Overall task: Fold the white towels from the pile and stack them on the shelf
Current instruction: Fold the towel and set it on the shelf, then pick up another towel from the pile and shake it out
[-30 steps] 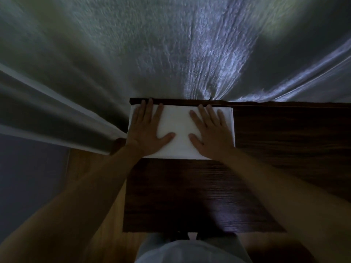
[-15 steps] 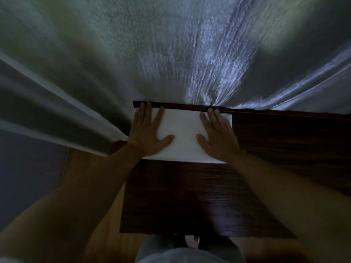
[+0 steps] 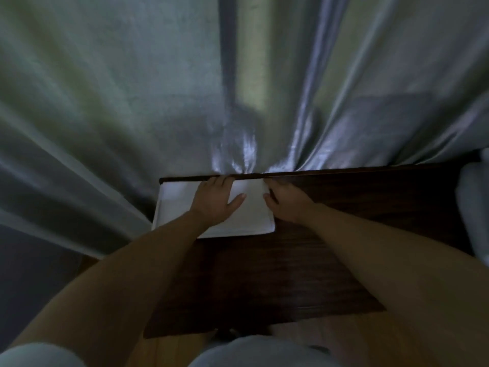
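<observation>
A folded white towel (image 3: 174, 202) lies flat at the far left corner of a dark wooden shelf top (image 3: 264, 274). My left hand (image 3: 215, 201) rests palm down on the middle of the towel, fingers spread toward the back edge. My right hand (image 3: 284, 201) is at the towel's right edge, its fingers curled against that edge; whether it pinches the cloth is unclear. Both forearms reach in from below.
Grey shiny curtains (image 3: 238, 88) hang right behind the shelf's back edge and down its left side. Something pale and soft (image 3: 473, 202) sits at the far right border. Light wooden floor (image 3: 169, 350) shows below the shelf's front edge.
My right hand slid from the towel's top to its right edge and curled. The left hand shifted toward the towel's middle. The camera view rose and drew back.
</observation>
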